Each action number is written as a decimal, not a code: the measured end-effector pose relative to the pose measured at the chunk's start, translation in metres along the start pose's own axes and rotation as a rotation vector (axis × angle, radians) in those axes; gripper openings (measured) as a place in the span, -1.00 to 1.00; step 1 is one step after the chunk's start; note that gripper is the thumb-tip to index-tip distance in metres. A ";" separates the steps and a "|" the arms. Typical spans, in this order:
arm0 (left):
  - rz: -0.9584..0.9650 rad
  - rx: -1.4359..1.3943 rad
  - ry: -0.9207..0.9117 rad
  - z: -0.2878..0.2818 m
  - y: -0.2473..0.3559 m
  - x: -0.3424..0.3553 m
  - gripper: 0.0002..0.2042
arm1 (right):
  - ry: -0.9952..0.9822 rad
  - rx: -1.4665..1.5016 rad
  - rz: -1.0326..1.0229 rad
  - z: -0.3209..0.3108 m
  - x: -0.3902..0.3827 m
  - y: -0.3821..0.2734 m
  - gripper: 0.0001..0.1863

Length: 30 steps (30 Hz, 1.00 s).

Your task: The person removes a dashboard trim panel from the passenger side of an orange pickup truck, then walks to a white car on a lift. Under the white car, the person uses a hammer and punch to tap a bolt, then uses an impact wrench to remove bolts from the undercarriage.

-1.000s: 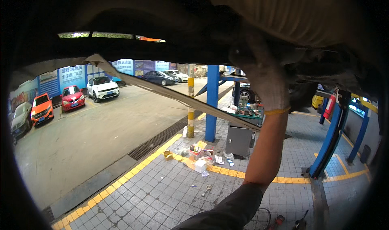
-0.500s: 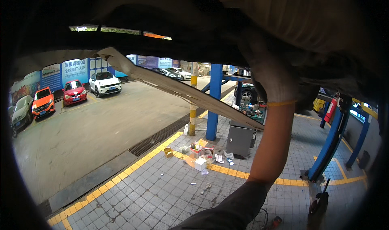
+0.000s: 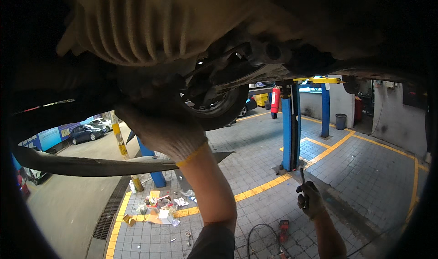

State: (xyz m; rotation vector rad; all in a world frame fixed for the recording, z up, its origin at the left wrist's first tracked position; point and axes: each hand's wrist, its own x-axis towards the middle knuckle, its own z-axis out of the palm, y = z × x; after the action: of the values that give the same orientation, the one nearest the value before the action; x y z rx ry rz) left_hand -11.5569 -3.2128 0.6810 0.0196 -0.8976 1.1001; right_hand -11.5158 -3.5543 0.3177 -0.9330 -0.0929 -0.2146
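Observation:
Overhead is the dark underside of a raised car, with a ribbed housing (image 3: pixel 137 26) and a wheel (image 3: pixel 223 106) beyond it. My left hand (image 3: pixel 164 129), in a whitish knit glove with a yellow cuff, reaches up against that underside; its fingers are lost in shadow. A long, thin grey panel (image 3: pixel 96 166) hangs below the car and runs behind my left wrist. Lower right, my right hand (image 3: pixel 312 200), in a dark-palmed glove, is closed around a slim dark rod-shaped tool (image 3: pixel 302 174) pointing upward. The tool's exact kind is unclear.
A blue lift post (image 3: pixel 290 131) with a red fire extinguisher (image 3: pixel 275 99) stands ahead. On the tiled floor lie a red power tool (image 3: pixel 284 231), a black hose (image 3: pixel 250 240), a ratchet-like tool (image 3: pixel 188 237) and several boxes and wrappers (image 3: pixel 159 206). Parked cars (image 3: pixel 89 133) stand left.
My view has swung right, bringing the ribbed housing and wheel into sight. My right hand with the rod-shaped tool shows more clearly. My left hand stays raised at the underside.

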 end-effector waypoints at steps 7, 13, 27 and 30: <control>-0.117 -0.341 -0.468 0.000 -0.018 0.044 -0.61 | -0.005 0.032 0.075 -0.009 0.009 0.004 -0.80; 0.439 1.220 0.142 0.032 -0.002 0.043 -0.49 | -0.066 -0.011 -0.001 -0.013 0.015 0.000 -0.82; 0.452 1.159 0.064 0.032 -0.003 0.007 -0.41 | -0.119 0.039 0.028 0.004 0.012 -0.008 -0.84; 0.389 1.119 0.042 0.047 0.004 -0.007 -0.40 | -0.094 0.038 0.026 0.009 0.007 -0.006 -0.84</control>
State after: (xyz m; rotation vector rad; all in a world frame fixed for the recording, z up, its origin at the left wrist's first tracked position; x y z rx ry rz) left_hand -11.5898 -3.2359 0.7060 0.7655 -0.1476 1.8428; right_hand -11.5101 -3.5513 0.3293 -0.9061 -0.1709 -0.1450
